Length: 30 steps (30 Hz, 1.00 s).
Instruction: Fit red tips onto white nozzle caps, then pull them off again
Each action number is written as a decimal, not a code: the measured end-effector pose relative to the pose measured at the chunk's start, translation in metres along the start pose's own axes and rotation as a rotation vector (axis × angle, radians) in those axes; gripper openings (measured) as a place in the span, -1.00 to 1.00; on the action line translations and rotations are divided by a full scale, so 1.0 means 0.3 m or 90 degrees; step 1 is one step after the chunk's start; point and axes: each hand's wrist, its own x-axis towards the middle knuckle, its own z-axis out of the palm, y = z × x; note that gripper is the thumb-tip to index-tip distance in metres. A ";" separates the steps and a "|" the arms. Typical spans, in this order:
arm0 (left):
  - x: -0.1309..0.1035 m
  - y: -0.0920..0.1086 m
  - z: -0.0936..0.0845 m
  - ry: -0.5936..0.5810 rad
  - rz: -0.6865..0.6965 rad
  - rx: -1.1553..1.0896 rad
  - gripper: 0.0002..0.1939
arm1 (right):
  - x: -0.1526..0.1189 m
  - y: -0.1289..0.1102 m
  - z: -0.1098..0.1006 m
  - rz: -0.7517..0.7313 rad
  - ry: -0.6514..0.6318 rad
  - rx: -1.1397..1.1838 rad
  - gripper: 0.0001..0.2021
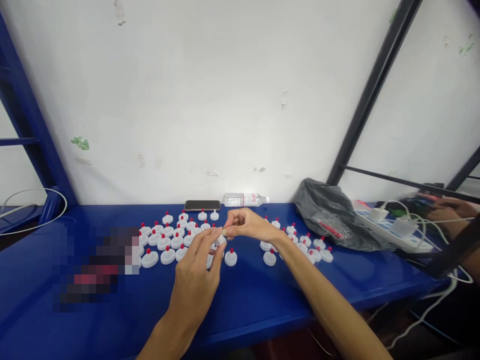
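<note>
My left hand (195, 272) is closed, its thumb and fingers gripping a white round cap (220, 241) by its base. My right hand (249, 224) pinches at the top of that cap; whatever sits between its fingertips is hidden. Several white caps with red tips (164, 243) stand upright in a loose group to the left. Another such group (269, 258) is partly behind my right forearm. One red-tipped cap (231, 258) stands alone just right of my left hand. Near the phone, a white cap (214, 215) shows a bare white nozzle.
Along the wall on the blue table (258, 310) lie a phone (202, 205) and a clear plastic bottle (243, 200). A dark plastic bag (322, 205) with a clear packet of red pieces (332, 227) is at right, beside a power strip (397, 232). Another person's hand (450, 210) is beyond.
</note>
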 end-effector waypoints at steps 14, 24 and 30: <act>0.011 0.008 -0.014 -0.006 -0.009 -0.052 -0.76 | -0.004 0.008 0.009 0.007 -0.008 -0.018 -0.57; 0.003 0.030 -0.011 -0.109 -0.048 0.015 -0.65 | -0.032 -0.032 -0.059 0.002 0.141 -0.462 -0.67; 0.010 0.038 -0.029 -0.149 -0.075 -0.025 -0.76 | -0.017 0.041 -0.073 0.087 0.185 -0.711 -0.70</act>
